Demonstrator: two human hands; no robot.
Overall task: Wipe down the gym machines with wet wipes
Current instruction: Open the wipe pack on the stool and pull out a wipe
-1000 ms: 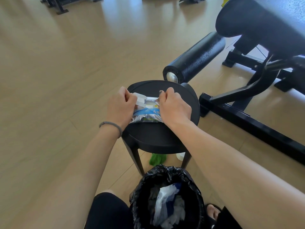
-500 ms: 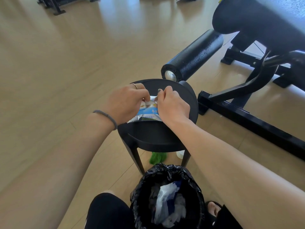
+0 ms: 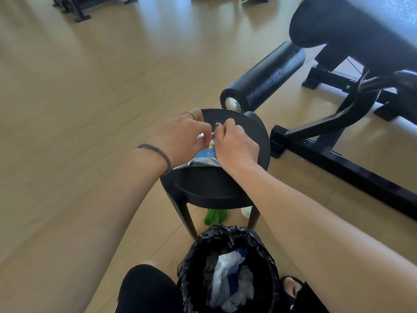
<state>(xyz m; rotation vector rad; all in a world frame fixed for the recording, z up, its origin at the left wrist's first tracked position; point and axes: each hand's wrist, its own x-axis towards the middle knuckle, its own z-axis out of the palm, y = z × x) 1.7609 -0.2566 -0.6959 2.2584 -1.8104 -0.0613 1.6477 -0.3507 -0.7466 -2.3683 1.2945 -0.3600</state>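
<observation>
Gym floor around you, the wipe pack (image 3: pixel 204 157) lies on the stool (image 3: pixel 212 190) so both hands are free: your left hand (image 3: pixel 180 137) and right hand (image 3: pixel 234 146) pinch its top, apparently to pull a wipe, bin (image 3: pixel 228 267) close for waste.

Stool (image 3: pixel 225 188): dead ahead of you.
Wipes pack (image 3: pixel 204 158): on its seat, between your left hand (image 3: pixel 180 137) and right hand (image 3: pixel 234 145).
Bin (image 3: pixel 228 267): at your 6 o'clock, nearer than the stool.
Bench roller (image 3: pixel 266 75): at 1 o'clock, behind the stool.
</observation>
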